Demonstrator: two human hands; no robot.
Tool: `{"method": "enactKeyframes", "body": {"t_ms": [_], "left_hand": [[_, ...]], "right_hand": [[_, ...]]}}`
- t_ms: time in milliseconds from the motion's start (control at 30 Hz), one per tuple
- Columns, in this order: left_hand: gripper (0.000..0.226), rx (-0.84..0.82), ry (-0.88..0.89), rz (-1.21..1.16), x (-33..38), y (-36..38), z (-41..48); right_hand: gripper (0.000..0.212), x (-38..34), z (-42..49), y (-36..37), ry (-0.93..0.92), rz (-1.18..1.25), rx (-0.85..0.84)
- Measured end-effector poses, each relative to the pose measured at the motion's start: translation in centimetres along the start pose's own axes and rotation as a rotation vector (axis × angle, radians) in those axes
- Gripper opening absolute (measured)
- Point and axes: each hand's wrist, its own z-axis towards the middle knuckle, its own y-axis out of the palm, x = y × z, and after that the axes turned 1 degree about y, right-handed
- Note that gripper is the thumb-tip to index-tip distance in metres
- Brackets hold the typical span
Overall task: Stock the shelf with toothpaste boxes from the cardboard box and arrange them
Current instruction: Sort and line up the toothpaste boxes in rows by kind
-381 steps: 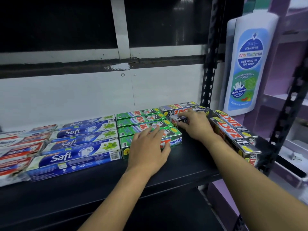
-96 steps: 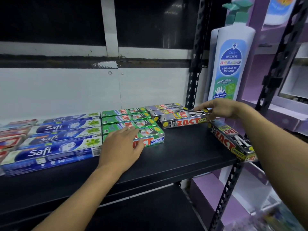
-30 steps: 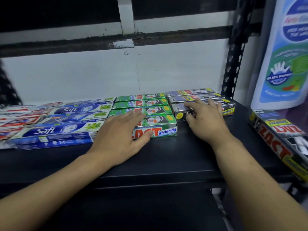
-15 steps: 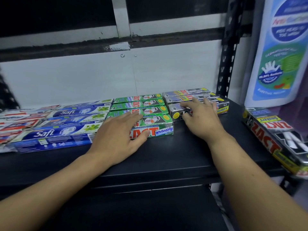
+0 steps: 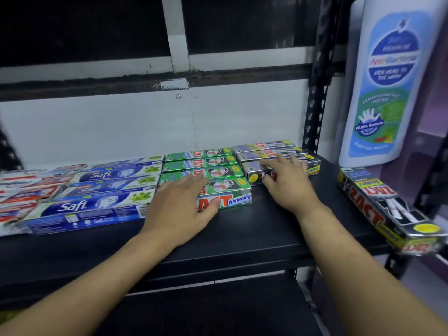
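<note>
Resting under the right hand (image 5: 288, 187), the front silver box (image 5: 254, 174) lies flat.

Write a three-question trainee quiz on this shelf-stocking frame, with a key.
1. True or false: the left hand rests flat on the green Zact Whitening boxes.
2. Multiple choice: which row does the right hand touch? A) blue Safi boxes B) silver Zact Smokers boxes C) red boxes
3. Fill in: the loose Zact Smokers boxes, not yet lined up, lie at the ___ end of the shelf.

Key: 1 true; 2 B; 3 right.
</note>
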Motion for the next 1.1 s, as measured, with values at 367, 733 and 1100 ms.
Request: {"method": "enactKeyframes", "body": {"t_ms": [367, 733, 1100], "left_hand": [[0.068, -0.002, 0.018, -0.038, -0.2, -0.5, 0.0], [0.068, -0.018, 0.044, -0.045, -0.3, -1.1, -0.4], [0.066, -0.048, 0.061, -0.056, -0.5, -1.1, -0.5]], "right_hand": [[0.043, -2.3, -3.7, -3.3, 0.061, 0.025, 0.086], [0.032, 1.1, -11.1, -12.4, 0.453, -0.434, 0.220], [0.027, -0.1, -13.2, -12.9, 0.430, -0.384, 0.095]]}}
